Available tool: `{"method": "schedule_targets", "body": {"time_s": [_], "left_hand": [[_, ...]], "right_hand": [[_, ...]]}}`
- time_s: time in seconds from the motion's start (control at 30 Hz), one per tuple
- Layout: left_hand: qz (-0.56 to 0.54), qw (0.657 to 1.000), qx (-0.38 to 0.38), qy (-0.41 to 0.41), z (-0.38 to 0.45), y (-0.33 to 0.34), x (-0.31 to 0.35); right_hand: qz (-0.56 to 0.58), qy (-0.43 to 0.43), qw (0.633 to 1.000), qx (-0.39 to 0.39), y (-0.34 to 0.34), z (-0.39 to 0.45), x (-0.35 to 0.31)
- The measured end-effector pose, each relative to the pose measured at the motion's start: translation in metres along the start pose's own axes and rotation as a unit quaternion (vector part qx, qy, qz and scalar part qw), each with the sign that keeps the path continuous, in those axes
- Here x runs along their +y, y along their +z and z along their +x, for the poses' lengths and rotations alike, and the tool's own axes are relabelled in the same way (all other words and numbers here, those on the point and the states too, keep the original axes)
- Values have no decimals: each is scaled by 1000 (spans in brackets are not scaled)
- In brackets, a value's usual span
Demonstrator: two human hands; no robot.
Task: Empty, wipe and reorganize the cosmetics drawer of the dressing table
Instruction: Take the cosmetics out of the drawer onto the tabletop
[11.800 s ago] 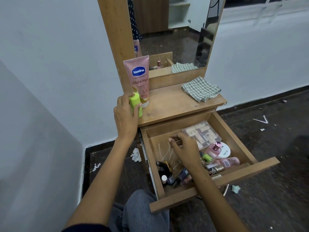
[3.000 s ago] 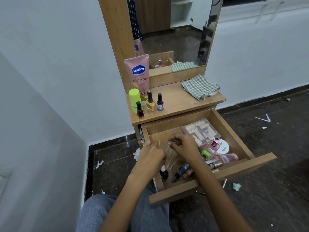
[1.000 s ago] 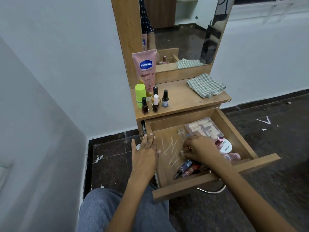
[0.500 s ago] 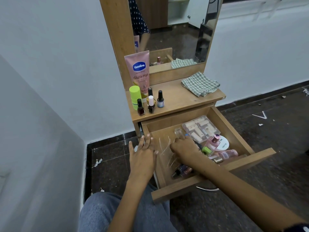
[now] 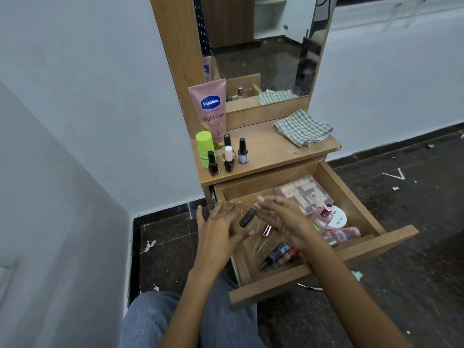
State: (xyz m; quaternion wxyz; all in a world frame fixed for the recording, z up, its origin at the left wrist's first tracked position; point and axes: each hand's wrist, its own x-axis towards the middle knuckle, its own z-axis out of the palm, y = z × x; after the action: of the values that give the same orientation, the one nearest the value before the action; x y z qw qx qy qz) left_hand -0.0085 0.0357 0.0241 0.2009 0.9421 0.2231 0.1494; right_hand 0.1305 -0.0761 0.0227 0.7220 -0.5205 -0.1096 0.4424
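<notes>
The wooden drawer (image 5: 326, 263) of the dressing table stands pulled out. Both my hands hover over its left half. My right hand (image 5: 283, 218) pinches the upper end of a small dark tube (image 5: 247, 217) that slants down toward my left hand (image 5: 217, 229). The left hand's fingers are spread right beside the tube, holding nothing. A small rose-gold capped item (image 5: 266, 229) shows under my right hand. On the tabletop's left stand a pink Vaseline tube (image 5: 211, 109), a green stick (image 5: 204, 146) and three nail polish bottles (image 5: 229, 160).
A checked cloth (image 5: 303, 128) lies on the tabletop's right. The drawer holds a clear box of beige pieces (image 5: 303, 193), a pink perfume bottle (image 5: 322, 217), a white jar (image 5: 339, 218), a pink bottle (image 5: 344, 234) and dark tubes (image 5: 281, 256). White walls close in on the left.
My right hand has come up out of the drawer with the dark tube. My left hand has left the drawer's left rim and moved up beside the tube.
</notes>
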Motion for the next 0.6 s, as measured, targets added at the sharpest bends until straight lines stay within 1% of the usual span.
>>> {"method": "schedule_targets", "body": {"time_s": [0.1,0.2,0.27,0.4,0.5,0.6], "left_hand": [[-92,991,98,4,1,9,7],[-153,974,164,-18,4,16,17],[-171,967,187,-33,5,17,24],[-179,954,234,-57,9,11,25],[-190,933,287,-102,13,-4,20],[-175,917,339,-120,21,-24,9]], "right_hand": [[58,50,997,-15,-1,3,2],[64,80,994,-36,3,1,0],[34,83,995,-40,5,-1,-2],[-76,68,995,-10,8,-3,-1],[-107,50,992,36,8,0,1],[-135,25,988,74,6,4,1]]}}
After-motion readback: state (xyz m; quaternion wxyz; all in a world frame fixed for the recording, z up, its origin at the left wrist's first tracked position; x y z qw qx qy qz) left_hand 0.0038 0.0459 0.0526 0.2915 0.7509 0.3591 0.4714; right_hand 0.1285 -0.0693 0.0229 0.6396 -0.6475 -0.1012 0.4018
